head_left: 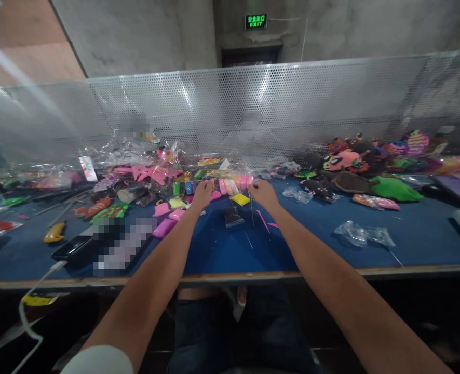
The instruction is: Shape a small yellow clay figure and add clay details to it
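A row of small packets of coloured soft clay (pixel 230 186), pink and white here, lies between my hands at the back of the work area. My left hand (pixel 203 194) is closed, with its fingertips pinching the row's near side. At the right end, my right hand (pixel 262 194) pinches the last pink packet. Green and blue packets (pixel 182 188) continue to the left of my left hand. Just below the row are a yellow packet (pixel 240 199) and a black packet (pixel 233 217). Pink modelling sticks (pixel 263 221) lie below my right hand.
Pink and magenta packets (pixel 164 227) and a black phone (pixel 76 245) with a white cable lie to the left. Crumpled clear plastic (pixel 364 234), a green shape (pixel 395 188) and several clay figures stand right. A perforated metal screen (pixel 175 98) closes off the back.
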A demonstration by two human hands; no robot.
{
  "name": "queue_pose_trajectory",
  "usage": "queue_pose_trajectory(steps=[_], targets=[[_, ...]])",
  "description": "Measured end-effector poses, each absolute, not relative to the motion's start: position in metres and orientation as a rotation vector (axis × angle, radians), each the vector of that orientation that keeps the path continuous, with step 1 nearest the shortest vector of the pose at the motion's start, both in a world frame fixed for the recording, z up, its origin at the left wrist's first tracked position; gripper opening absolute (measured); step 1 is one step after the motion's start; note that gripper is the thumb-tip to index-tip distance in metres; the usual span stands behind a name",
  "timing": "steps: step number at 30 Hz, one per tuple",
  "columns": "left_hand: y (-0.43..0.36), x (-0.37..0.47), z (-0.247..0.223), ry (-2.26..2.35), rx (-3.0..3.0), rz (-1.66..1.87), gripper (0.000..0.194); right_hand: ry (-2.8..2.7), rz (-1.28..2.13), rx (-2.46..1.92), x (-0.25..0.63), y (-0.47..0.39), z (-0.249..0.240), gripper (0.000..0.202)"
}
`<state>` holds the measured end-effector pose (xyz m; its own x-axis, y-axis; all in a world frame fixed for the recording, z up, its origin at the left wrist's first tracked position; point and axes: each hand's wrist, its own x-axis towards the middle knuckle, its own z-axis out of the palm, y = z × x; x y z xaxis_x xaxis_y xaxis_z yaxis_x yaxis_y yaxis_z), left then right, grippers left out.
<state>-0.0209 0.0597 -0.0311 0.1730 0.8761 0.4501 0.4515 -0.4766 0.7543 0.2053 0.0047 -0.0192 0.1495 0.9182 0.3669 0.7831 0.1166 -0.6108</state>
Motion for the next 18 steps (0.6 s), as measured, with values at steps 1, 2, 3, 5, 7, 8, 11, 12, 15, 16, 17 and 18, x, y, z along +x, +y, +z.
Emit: queue_pose_trajectory(steps=[1,2,3,5,7,8,11,12,15,16,17,18], targets=[[0.061,-0.021,-0.032,1.246,1.993,1.238,0.039,-1.652,0.234,-1.686,0.205,0.005,-0.019,0.029],[0.062,-0.02,-0.033,1.243,1.985,1.225,0.037,-1.652,0.241,-1.687,0.205,0.005,-0.02,0.03],[0.062,-0.02,-0.034,1.238,1.98,1.207,0.034,-1.657,0.247,-1.684,0.205,0.005,-0.02,0.031],[0.063,-0.018,-0.037,1.225,1.983,1.165,0.027,-1.675,0.249,-1.675,0.205,0.006,-0.021,0.032],[0.062,-0.015,-0.04,1.217,1.97,1.129,0.023,-1.701,0.237,-1.669,0.205,0.007,-0.022,0.031],[0.062,-0.014,-0.041,1.209,1.96,1.104,0.022,-1.714,0.231,-1.667,0.205,0.008,-0.022,0.031],[0.06,-0.011,-0.042,1.17,1.97,0.993,0.021,-1.725,0.231,-1.676,0.205,0.009,-0.022,0.031],[0.06,-0.012,-0.041,1.163,1.989,0.962,0.021,-1.725,0.23,-1.68,0.204,0.009,-0.022,0.031],[0.062,-0.016,-0.04,1.211,2.064,0.976,0.026,-1.726,0.22,-1.69,0.204,0.009,-0.023,0.031],[0.063,-0.019,-0.039,1.237,2.084,1.003,0.029,-1.73,0.22,-1.69,0.203,0.009,-0.023,0.031],[0.063,-0.021,-0.038,1.259,2.105,1.024,0.033,-1.732,0.223,-1.689,0.203,0.008,-0.023,0.031],[0.064,-0.023,-0.038,1.273,2.118,1.049,0.039,-1.734,0.228,-1.687,0.203,0.008,-0.023,0.031]])
